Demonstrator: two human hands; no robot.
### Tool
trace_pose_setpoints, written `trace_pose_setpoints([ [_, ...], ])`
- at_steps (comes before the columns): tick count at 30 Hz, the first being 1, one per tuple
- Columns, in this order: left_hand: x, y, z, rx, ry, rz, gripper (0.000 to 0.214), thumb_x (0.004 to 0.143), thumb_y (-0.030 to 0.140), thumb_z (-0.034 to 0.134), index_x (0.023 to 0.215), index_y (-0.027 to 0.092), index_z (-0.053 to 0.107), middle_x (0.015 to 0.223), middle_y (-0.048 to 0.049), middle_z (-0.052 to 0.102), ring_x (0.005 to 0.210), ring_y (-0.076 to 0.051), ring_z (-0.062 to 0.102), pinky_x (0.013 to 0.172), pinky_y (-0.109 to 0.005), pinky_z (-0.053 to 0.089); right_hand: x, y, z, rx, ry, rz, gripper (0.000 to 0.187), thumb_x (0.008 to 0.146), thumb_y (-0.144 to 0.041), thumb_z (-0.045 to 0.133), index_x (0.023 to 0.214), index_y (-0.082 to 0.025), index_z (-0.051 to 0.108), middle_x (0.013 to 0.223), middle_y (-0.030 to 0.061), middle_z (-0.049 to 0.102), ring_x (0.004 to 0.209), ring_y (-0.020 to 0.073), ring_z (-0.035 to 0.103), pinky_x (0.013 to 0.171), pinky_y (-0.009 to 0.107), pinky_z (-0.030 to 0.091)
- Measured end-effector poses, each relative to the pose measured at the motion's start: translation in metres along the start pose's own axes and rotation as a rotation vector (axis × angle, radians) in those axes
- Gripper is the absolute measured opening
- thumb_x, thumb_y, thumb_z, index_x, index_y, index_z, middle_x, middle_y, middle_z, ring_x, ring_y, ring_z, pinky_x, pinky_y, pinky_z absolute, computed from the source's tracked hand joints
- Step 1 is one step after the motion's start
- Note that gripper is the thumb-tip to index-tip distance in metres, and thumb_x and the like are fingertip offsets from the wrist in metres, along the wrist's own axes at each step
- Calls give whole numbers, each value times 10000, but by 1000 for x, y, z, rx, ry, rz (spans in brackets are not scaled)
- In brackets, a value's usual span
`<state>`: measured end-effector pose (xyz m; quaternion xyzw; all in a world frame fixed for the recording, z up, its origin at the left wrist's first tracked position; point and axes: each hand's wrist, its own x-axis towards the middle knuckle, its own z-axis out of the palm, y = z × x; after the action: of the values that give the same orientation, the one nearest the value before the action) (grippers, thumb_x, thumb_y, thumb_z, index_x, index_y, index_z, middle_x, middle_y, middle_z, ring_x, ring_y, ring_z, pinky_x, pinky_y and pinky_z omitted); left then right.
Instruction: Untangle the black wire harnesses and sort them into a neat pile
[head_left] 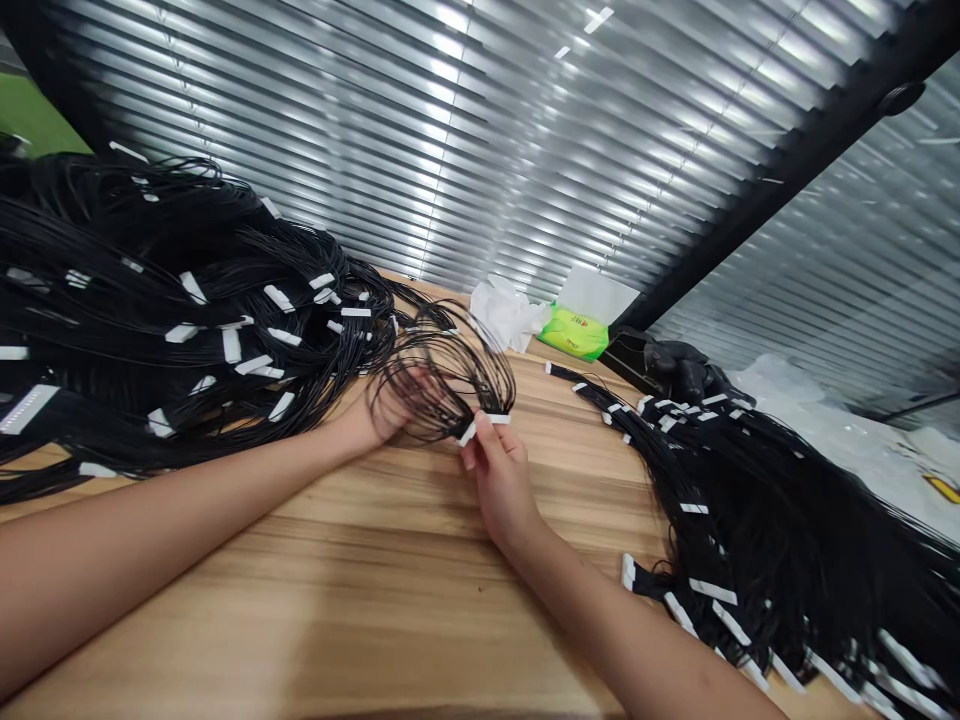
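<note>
Two bare hands on one loose coil of thin black wires (450, 350), smack in the middle, over a wood-grain table (420, 620). Right hand (504, 480) at about 5 o'clock from the coil, pinching the white connectors (497, 419) at the wire ends, thumb on top. Left hand (401, 405) round at 8 o'clock, in behind the loops and kinda blurry, so can't tell if gripping or spread. Out at 9 to 10 o'clock, a huge tangled cable heap (247, 260), dotted with white ends (279, 298). Around 4 o'clock, another black heap (787, 500), well apart from the coil. Crumpled white tissue (501, 312) between 1 and 2, near a bright green tissue pack (574, 332) just past 2. Clear plastic (780, 380) way off at 3. Up at 12, shiny ribbed metal sheeting (337, 120) behind it all.
</note>
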<state>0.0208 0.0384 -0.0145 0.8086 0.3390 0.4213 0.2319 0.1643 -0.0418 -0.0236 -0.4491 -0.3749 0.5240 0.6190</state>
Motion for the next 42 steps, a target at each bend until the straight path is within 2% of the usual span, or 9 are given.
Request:
trace_pose_setpoints([
  [3, -3, 0, 2, -69, -101, -27, 339, 921, 433, 494, 981, 172, 702, 874, -34, 746, 802, -164, 675, 708, -296, 547, 6, -2, -3, 35, 156, -47, 376, 748, -516, 654, 634, -200, 487, 496, -83, 389, 488, 91, 304, 513, 255, 252],
  [6, -10, 12, -3, -11, -174, -2, 268, 888, 401, 551, 852, 211, 736, 821, -4, 749, 742, -151, 672, 682, -267, 506, 10, -3, -5, 55, 226, -47, 379, 739, -524, 663, 665, -204, 473, 511, -86, 387, 495, 91, 306, 518, 252, 262],
  [10, -14, 25, -10, 193, -67, 206, 192, 874, 341, 585, 803, 226, 722, 743, 14, 725, 680, -131, 635, 676, -264, 440, 9, -2, -5, 0, 221, -65, 405, 747, -561, 638, 658, -202, 475, 509, -81, 395, 494, 93, 319, 524, 256, 281],
  [15, -13, 24, -12, 291, 75, 247, 173, 887, 354, 588, 953, 247, 706, 901, -9, 712, 872, -154, 627, 768, -286, 419, 7, -1, -3, -66, 187, -75, 409, 763, -580, 609, 669, -196, 503, 510, -72, 401, 488, 94, 323, 493, 250, 271],
  [21, -14, 21, -13, 348, 42, 293, 197, 924, 329, 534, 968, 272, 717, 928, -7, 701, 895, -156, 609, 768, -295, 392, 5, -2, -4, -126, 156, -66, 402, 779, -567, 599, 675, -183, 542, 494, -63, 423, 482, 96, 332, 488, 250, 280],
  [29, -12, 25, -12, 307, -12, 225, 235, 938, 348, 503, 938, 245, 714, 956, -10, 703, 893, -156, 612, 786, -294, 402, 5, -2, -4, -149, 156, -66, 358, 801, -508, 604, 669, -181, 542, 493, -65, 432, 485, 95, 341, 496, 250, 278],
  [33, -10, 27, -12, 204, -115, 45, 289, 970, 334, 415, 908, 188, 657, 929, -25, 677, 884, -164, 598, 770, -286, 411, 4, -3, -4, -210, 154, -75, 341, 795, -493, 609, 674, -178, 563, 494, -62, 438, 477, 97, 351, 485, 249, 283],
  [36, -9, 28, -11, 166, -167, -63, 253, 948, 359, 453, 861, 181, 611, 864, -13, 643, 802, -162, 570, 698, -272, 394, 4, -4, -5, -225, 156, -84, 342, 791, -499, 608, 684, -176, 569, 493, -63, 444, 472, 97, 357, 477, 244, 290],
  [42, -8, 26, -10, 329, -178, 44, 217, 955, 334, 450, 846, 180, 559, 890, -15, 620, 847, -182, 544, 759, -306, 350, 4, -2, -6, -217, 150, -87, 346, 783, -505, 617, 688, -177, 565, 490, -67, 442, 470, 96, 372, 473, 234, 311],
])
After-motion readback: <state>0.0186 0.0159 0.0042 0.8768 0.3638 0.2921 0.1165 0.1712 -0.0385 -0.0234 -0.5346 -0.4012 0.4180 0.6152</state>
